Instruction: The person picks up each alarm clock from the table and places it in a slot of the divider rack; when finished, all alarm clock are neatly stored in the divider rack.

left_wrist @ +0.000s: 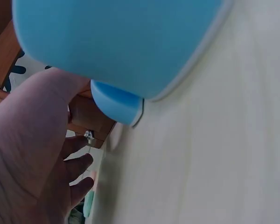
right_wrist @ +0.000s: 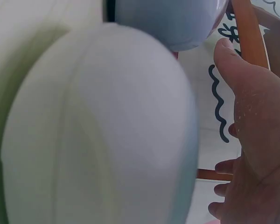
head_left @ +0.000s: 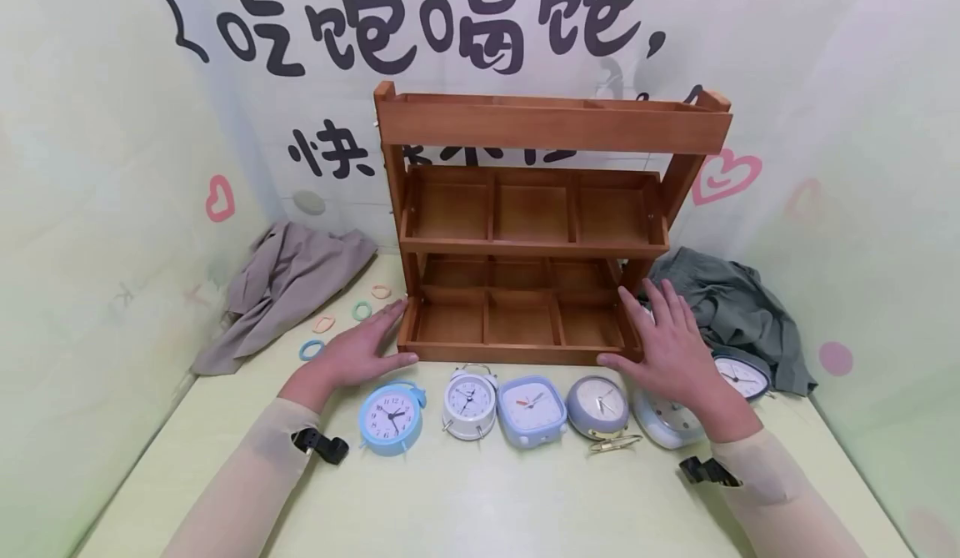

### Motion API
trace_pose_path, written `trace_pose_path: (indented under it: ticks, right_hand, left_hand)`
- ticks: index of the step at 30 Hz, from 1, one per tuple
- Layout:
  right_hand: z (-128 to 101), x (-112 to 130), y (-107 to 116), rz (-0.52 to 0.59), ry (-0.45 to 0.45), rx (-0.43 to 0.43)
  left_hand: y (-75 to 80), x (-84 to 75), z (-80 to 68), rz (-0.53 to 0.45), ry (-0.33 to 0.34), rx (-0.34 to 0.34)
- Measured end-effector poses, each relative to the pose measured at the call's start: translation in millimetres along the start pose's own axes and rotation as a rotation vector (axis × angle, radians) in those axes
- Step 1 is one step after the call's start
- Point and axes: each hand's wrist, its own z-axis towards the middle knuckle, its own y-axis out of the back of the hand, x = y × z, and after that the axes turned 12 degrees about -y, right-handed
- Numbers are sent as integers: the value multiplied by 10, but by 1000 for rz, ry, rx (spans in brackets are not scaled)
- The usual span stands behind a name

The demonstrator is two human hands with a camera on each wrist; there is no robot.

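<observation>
A brown wooden tiered shelf with divided compartments stands at the back of the table. My left hand is at its lower left corner, fingers extended; the fingertips appear to touch its side. At the lower right side, my right hand is spread, with nothing gripped. A row of alarm clocks lies before the shelf: a blue one, a white one, a squarish pale-blue one and a round grey one. Partly hidden under the right forearm is a white-rimmed clock; beyond it sits a dark-rimmed clock.
A crumpled mauve cloth lies at the back left, and a dark grey cloth at the back right. Several small coloured rings, including a blue ring, lie left of the shelf. Printed wall sheets enclose the table.
</observation>
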Motion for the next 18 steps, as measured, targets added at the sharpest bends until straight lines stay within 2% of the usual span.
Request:
trace_pose_path:
  ticks: [4, 9, 14, 18]
  right_hand:
    - [-9, 31, 17, 29, -10, 11]
    - [-22, 153, 76, 119, 7, 23]
    - [-57, 453, 151, 283, 61, 100]
    - [-90, 795, 146, 356, 136, 159]
  left_hand:
    - [-44, 36, 2, -47, -10, -12]
    - [-92, 62, 13, -50, -7, -31]
    - [-90, 62, 26, -57, 2, -39]
    - [-89, 65, 18, -59, 13, -42]
